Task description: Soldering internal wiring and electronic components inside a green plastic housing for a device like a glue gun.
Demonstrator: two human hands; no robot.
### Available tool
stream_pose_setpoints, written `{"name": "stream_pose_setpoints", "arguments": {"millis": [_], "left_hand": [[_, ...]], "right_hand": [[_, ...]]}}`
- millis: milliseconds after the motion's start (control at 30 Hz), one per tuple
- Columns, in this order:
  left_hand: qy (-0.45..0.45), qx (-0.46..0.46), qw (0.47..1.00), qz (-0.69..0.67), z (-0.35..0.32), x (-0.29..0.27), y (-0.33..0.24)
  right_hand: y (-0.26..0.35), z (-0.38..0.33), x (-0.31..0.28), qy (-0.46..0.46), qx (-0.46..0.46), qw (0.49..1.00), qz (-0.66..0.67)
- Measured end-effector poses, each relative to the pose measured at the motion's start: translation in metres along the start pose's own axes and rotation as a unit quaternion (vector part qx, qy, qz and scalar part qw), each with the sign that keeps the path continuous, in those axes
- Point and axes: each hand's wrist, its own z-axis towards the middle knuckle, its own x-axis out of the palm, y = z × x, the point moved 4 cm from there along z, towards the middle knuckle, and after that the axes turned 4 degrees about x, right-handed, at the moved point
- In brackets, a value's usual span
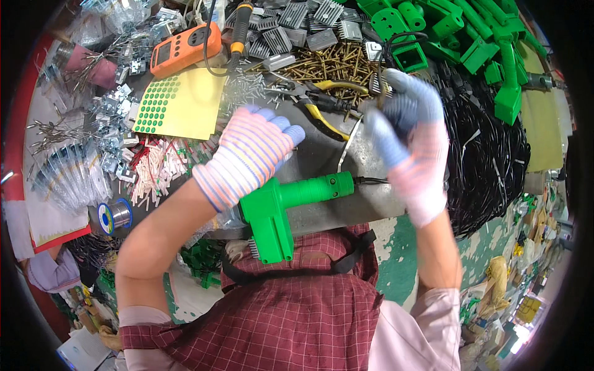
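Green plastic housing [291, 204] lies under the released left hand [247, 154] (gloved); right hand [408, 123] grasps black cable [396, 46].

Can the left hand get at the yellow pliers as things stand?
Probably yes. The left hand is raised just beside the pliers, which lie uncovered on the bench; only loose screws are nearby.

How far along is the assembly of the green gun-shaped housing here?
Done: the green housing lies closed on the bench, a black cord leaving its tip. In hand: the left hand hovers over it; the right hand lifts cord. Left: many green housings and black cords still piled.
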Motion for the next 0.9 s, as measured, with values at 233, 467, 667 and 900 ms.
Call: {"name": "stream_pose_setpoints", "arguments": {"millis": [233, 467, 667, 900], "left_hand": [[0.028, -0.033, 0.984, -0.17, 0.016, -0.009, 0.005], [-0.049, -0.301, 0.663, -0.683, -0.034, -0.019, -0.008], [-0.005, -0.131, 0.888, -0.44, -0.03, -0.037, -0.021], [0.007, 0.057, 0.994, -0.092, -0.017, -0.028, -0.052]], "right_hand": [[-0.013, -0.112, 0.027, 0.068, 0.188, 0.951, 0.234], [-0.036, -0.148, 0.071, -0.018, 0.157, 0.913, 0.377], [-0.039, -0.148, 0.081, -0.036, 0.147, 0.905, 0.398], [-0.03, -0.145, 0.068, -0.094, 0.21, 0.95, 0.212]]}}
